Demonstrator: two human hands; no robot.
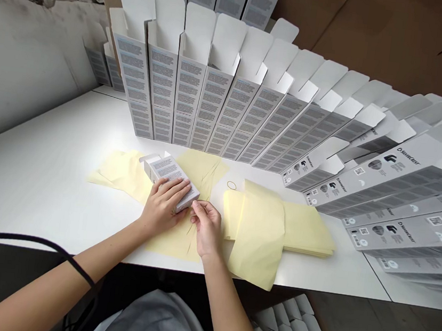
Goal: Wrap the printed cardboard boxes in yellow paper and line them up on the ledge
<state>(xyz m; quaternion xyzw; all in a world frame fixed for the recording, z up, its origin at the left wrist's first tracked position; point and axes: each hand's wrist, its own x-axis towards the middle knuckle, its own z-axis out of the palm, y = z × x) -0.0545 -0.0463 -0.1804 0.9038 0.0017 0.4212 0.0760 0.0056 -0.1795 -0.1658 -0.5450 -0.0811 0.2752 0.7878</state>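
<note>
A small grey-and-white printed carton (172,168) lies at a slant on yellow paper sheets (173,243), its far left end showing an open flap. Across its top rests my left hand (166,202), fingers wrapped over the carton and thumb at its near side. My right hand (206,225) is closed in a pinch at the carton's near right corner. Whatever sits between those fingertips is too small to make out. Just right of that hand, a stack of folded yellow paper (310,227) has a loose yellow sheet (258,234) draped over it.
Tall printed cartons (189,92) with raised flaps stand in a row along the back of the white table (41,186). More cartons (389,170) lean at the right. A rubber band (232,185) lies near the paper. A black cable (34,239) crosses at lower left; open cartons (289,329) sit below the table.
</note>
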